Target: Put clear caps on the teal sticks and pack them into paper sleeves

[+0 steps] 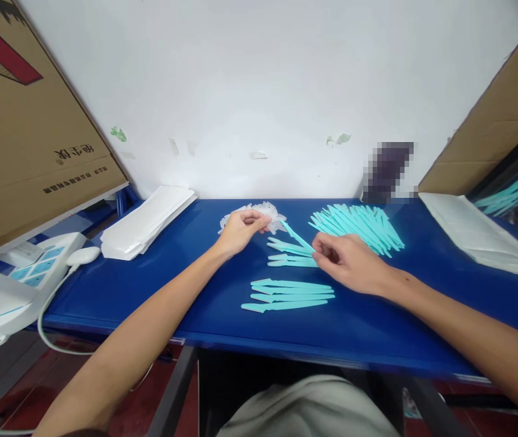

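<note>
**A:** What does the blue counter carry, biggest first?

**B:** A leaning cardboard box at 9 o'clock, off its edge. Flat stacks of white sleeves lie at 10 o'clock and 3 o'clock, out at the sides, probably so the middle stays free for the hands.

**A:** And the teal things?

**B:** A fanned heap of teal sticks lies at 1 o'clock, just beyond the right hand, likely so that hand can draw from it. Toward 6 o'clock lies a near row of sticks, four side by side and all pointing the same way. A farther row lies between that one and the hands. (The neat rows look sorted and the heap does not.)

**A:** What is the right hand doing?

**B:** Its fingers are closed on the lower end of one teal stick. The stick slants up toward 11 o'clock, so its free tip points at the left hand.

**A:** And the left?

**B:** It rests at 12 o'clock on the edge of a pile of clear plastic pieces. Its fingers are pinched narrow, seemingly on one clear piece, though that piece is too small to make out. The two hands are near each other but apart.
</note>
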`<action>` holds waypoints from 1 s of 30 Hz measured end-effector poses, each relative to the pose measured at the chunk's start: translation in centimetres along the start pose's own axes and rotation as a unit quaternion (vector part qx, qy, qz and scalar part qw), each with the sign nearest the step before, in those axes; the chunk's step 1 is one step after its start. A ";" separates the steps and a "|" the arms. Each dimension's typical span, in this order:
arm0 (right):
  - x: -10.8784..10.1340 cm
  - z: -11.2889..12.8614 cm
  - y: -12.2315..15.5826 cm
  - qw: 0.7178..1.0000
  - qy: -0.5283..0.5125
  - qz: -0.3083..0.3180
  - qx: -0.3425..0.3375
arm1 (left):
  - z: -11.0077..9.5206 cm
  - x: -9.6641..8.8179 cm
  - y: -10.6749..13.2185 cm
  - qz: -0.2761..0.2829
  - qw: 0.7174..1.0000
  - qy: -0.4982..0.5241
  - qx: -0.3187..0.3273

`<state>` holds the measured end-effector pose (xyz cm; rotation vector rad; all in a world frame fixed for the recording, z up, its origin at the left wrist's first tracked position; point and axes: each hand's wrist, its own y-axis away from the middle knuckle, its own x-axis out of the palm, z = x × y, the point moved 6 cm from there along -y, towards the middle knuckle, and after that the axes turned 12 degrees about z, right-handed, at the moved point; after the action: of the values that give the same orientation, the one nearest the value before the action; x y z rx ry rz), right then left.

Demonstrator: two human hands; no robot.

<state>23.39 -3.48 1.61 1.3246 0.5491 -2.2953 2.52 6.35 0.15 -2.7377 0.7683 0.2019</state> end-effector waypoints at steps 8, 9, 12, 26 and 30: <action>0.4 0.6 0.0 0.999 0.018 0.035 -0.030 | 0.1 -0.1 -0.1 -0.008 1.000 -0.010 0.014; 0.4 0.6 0.0 0.999 0.017 0.040 -0.029 | 0.1 -0.1 -0.1 -0.005 1.000 -0.011 0.016; 0.6 0.6 0.0 0.998 0.011 0.052 -0.027 | 0.0 0.1 -0.1 0.005 1.000 -0.009 0.017; 0.2 0.7 0.1 0.999 0.007 0.025 -0.031 | -1.6 1.0 0.4 -0.043 0.998 0.008 0.034; 0.1 0.6 0.1 0.999 0.014 0.018 -0.028 | -1.7 1.3 0.5 -0.056 0.998 0.010 0.031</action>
<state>23.01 -3.92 1.80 1.3305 0.5882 -2.2198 3.44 4.79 1.37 -2.7181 0.6125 0.1234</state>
